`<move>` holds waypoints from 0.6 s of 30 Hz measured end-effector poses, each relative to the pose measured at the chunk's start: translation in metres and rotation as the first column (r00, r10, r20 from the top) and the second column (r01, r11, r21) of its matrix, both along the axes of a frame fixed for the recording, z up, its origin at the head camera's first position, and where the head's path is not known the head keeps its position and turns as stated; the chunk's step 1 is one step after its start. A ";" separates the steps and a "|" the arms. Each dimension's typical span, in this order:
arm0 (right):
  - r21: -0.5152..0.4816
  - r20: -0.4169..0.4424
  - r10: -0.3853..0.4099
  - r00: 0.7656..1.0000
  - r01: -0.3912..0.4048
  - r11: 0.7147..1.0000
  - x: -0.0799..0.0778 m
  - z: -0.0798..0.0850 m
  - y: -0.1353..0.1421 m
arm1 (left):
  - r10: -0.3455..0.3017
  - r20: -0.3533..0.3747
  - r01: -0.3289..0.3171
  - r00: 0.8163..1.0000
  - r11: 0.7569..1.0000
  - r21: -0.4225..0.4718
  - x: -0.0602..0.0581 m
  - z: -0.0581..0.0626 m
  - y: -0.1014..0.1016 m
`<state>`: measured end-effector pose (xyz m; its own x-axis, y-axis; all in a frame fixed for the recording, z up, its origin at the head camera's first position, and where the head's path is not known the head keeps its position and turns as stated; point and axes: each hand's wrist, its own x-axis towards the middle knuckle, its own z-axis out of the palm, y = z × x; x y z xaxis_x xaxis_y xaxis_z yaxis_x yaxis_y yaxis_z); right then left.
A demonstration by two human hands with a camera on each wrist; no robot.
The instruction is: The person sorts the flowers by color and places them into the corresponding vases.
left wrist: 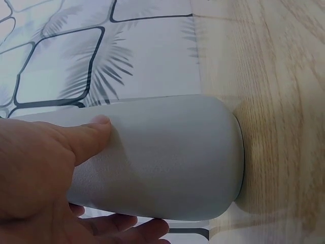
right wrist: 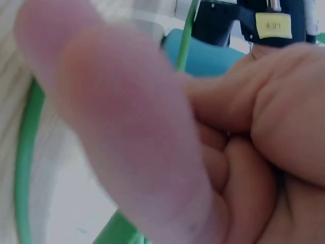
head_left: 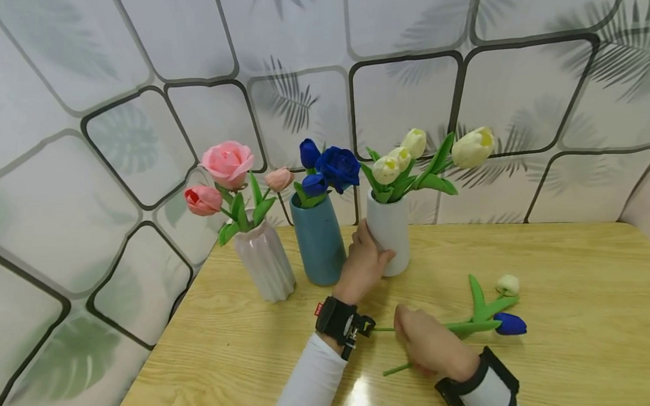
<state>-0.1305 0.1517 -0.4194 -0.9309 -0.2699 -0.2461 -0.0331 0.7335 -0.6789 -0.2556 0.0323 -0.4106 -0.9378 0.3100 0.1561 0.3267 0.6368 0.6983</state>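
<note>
My left hand [head_left: 361, 264] grips the lower side of a white vase [head_left: 389, 235], thumb on one side and fingers on the other in the left wrist view. The vase stands upright and holds several cream tulips [head_left: 386, 169]. Over the table my right hand [head_left: 430, 344] pinches a green tulip stem [right wrist: 187, 43] between thumb and index finger. Beyond that hand are a cream tulip [head_left: 508, 285] and a blue tulip [head_left: 510, 324], their leaves overlapping. A second stem [right wrist: 30, 152] passes outside the fingers. Which bloom belongs to the pinched stem, I cannot tell.
Left of the white vase, a blue vase [head_left: 319, 244] holds blue flowers [head_left: 338, 169]. Farther left stands a pale ribbed vase [head_left: 266, 263] with pink flowers [head_left: 228, 165]. All stand on a wooden table [head_left: 233, 355] near a patterned wall covering [head_left: 403, 104].
</note>
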 end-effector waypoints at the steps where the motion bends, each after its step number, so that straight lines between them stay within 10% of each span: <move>1: 0.016 -0.018 -0.012 1.000 0.013 1.000 0.000 0.000 -0.001 | -0.001 -0.002 0.001 1.000 1.000 0.000 0.000 0.000 0.000; 18: -0.188 0.130 -0.063 0.990 0.087 0.978 -0.003 0.000 0.013 | -0.043 0.053 0.043 0.998 0.999 -0.007 -0.001 0.007 -0.009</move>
<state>-0.1334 0.1649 -0.4191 -0.9162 -0.2541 -0.3097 0.1089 0.5860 -0.8030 -0.2562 0.0235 -0.4034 -0.9306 0.3511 0.1037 0.3164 0.6288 0.7103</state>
